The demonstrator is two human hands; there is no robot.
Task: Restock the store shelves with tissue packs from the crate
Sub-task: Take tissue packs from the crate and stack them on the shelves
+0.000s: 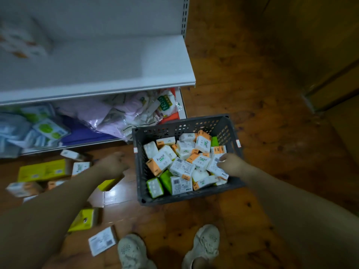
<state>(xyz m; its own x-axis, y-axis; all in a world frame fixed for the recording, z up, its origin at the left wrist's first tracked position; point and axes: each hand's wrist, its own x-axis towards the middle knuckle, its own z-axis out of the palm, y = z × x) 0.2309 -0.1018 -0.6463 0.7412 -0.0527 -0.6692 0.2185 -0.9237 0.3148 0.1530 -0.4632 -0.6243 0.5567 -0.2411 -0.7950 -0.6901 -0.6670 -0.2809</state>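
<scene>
A dark grey slotted plastic crate [182, 125] sat on a wooden floor [262, 94], seen from above by the person wearing the camera. Inside the crate lay a jumbled heap of small tissue packs [161, 158], mostly white with orange ends, a few with green ends, several printed "Facial". The right arm reached forward from the near right of the crate, forearm crossing its near right corner, and the right hand [231, 162] hung over the crate's right side with the knuckles up. Its grip was curled down and pinched the upper edge of a white barcode pack [214, 166] that lay tilted against the crate's right wall. The left arm stretched out to the left of the crate, the left hand [111, 164] held low just outside the crate's left wall; it was motion-blurred, so I cannot tell whether its grip was spread or closed. Loose packs [43, 169], yellow, white and orange, lay scattered on the floor left of the crate. Beyond the crate's far left corner stood a white metal shelf [97, 74], with bagged goods [124, 113] crowded on the level beneath it. Two pale shoes [206, 245] stood on the floor nearer than the crate.
</scene>
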